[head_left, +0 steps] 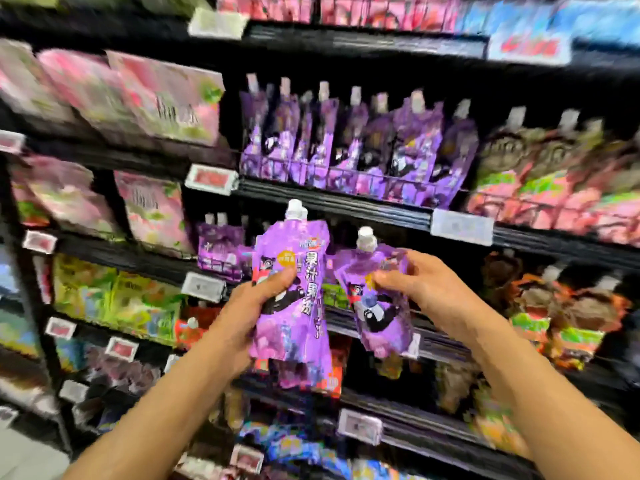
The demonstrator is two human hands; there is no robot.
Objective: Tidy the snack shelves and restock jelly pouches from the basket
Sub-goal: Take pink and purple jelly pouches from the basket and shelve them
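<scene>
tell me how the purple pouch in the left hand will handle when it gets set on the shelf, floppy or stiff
Probably soft: the purple pouch creases where the left hand grips it. Its glossy film may be a bit slippery. It could tip once released, since the same pouches on the shelf lean against a wire rail.

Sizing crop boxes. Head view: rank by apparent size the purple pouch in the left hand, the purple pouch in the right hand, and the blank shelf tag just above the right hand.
1. left-hand pouch
2. right-hand pouch, likely the same product; the gap may be mere nearness and tilt.
3. shelf tag, clearly smallest.
</scene>
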